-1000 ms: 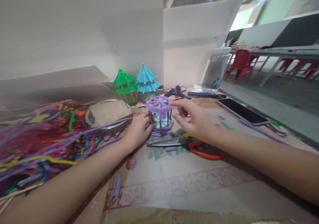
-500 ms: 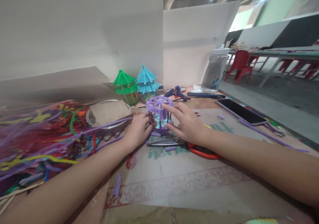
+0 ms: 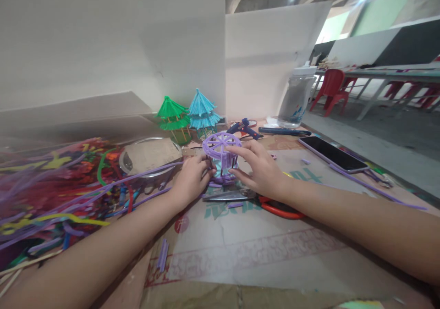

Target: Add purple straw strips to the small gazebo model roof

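Observation:
A small purple pavilion model (image 3: 222, 145) stands upright on the cardboard, its top a spoked ring on dark posts above a pale blue base. My left hand (image 3: 192, 175) holds it low on the left side, fingertips partly hidden behind the posts. On the right, my right hand (image 3: 263, 169) grips it with the index finger at the ring's edge and the thumb lower down near the base. Scissors (image 3: 230, 195) with red handles lie just in front, partly beneath my right hand. A purple offcut (image 3: 235, 205) rests by the blades.
Behind stand a green roofed model (image 3: 173, 116) and a blue one (image 3: 202, 112). A glue gun (image 3: 244, 128), a cutter knife (image 3: 283, 131), a water bottle (image 3: 296, 98) and a phone (image 3: 332, 154) lie right. Coloured pipe cleaners (image 3: 68, 185) heap left beside a round tin (image 3: 151, 157).
The purple model has turned and shifted slightly to the right between my hands. My right hand has moved a little with it; my left hand has barely moved.

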Demonstrator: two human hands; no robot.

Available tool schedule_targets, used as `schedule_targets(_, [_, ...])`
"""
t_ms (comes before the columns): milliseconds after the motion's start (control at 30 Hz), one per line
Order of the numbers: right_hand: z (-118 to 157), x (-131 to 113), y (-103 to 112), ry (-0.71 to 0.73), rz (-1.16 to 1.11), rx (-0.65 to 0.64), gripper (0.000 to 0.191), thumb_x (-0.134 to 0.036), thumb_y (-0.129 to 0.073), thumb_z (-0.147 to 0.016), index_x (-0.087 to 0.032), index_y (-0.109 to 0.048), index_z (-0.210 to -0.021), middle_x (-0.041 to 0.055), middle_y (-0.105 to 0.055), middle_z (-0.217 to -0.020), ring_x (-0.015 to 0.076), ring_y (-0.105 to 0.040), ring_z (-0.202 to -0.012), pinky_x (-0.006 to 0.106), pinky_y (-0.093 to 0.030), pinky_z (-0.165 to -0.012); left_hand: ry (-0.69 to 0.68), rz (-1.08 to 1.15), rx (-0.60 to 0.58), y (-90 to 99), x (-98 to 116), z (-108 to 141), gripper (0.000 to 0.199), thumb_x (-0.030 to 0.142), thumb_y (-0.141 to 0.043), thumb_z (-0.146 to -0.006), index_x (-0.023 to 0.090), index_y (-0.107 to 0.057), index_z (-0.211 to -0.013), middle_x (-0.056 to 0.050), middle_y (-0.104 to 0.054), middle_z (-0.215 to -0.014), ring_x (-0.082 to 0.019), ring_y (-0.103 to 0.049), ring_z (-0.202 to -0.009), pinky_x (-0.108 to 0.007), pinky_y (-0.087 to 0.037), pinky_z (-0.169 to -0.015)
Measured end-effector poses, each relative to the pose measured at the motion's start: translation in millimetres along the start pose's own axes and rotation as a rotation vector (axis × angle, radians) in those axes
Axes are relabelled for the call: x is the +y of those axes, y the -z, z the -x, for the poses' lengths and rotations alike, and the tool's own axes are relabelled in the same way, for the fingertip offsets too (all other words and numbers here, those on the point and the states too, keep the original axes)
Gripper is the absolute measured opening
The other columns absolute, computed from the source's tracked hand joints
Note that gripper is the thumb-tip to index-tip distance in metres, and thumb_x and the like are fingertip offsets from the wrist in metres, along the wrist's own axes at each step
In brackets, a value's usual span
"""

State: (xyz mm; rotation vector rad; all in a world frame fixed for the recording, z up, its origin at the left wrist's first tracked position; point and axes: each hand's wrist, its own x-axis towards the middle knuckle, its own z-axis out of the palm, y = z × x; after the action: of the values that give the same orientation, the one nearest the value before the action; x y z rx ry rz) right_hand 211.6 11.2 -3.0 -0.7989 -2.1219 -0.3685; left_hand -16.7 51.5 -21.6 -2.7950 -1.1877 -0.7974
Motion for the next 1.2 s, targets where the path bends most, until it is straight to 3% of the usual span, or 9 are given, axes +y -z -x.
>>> schedule_targets(567, [-0.4, 0.8, -0.2, 0.016, 0.015, -0.031, 0.037, -0.032, -0.056, -0.092, -0.018, -0.053, -0.126, 0.0094, -0.053, -0.097, 0.0246, -0.051, -0.092, 0.041, -0.047, -0.081, 0.001, 0.009, 0.012, -0.6, -0.7, 0.0, 0.017, 0.027, -0.052, -0.093, 0.017, -0.066, -0.090, -0.008, -0.065, -0.104, -0.023, -0.061, -0.098, -0.038, -0.046, -0.088])
schedule_targets(767, [0.0, -2.0, 2.6, 0.025, -0.017, 0.019, 0.044, -0.031, -0.056, -0.092, -0.021, -0.045, -0.133, 0.0096, -0.055, -0.101, 0.0251, -0.053, -0.094, 0.041, -0.047, -0.083, -0.006, 0.024, 0.011, -0.7, -1.0, 0.5, 0.017, 0.026, -0.051, -0.093, 0.018, -0.065, -0.088, -0.008, -0.064, -0.103, -0.022, -0.061, -0.097, -0.037, -0.046, -0.088])
schedule_targets(933, [-1.0, -3.6, 4.4, 0.030, -0.049, 0.041, 0.019, -0.025, -0.056, -0.090, -0.020, -0.057, -0.108, 0.0087, -0.057, -0.094, 0.0244, -0.054, -0.090, 0.040, -0.047, -0.079, 0.018, 0.027, 0.007, -1.3, -1.1, 0.4, 0.017, 0.026, -0.052, -0.093, 0.018, -0.065, -0.087, -0.008, -0.064, -0.103, -0.022, -0.061, -0.097, -0.037, -0.046, -0.088])
schedule_targets(1200, [-1.3, -2.0, 1.9, 0.020, -0.034, -0.003, 0.024, -0.020, -0.053, -0.090, -0.019, -0.057, -0.113, 0.0099, -0.058, -0.099, 0.0247, -0.054, -0.093, 0.041, -0.046, -0.081, 0.026, 0.036, 0.004, -1.5, -0.9, 0.3, 0.017, 0.027, -0.053, -0.093, 0.018, -0.066, -0.088, -0.008, -0.064, -0.104, -0.023, -0.060, -0.099, -0.037, -0.046, -0.088])
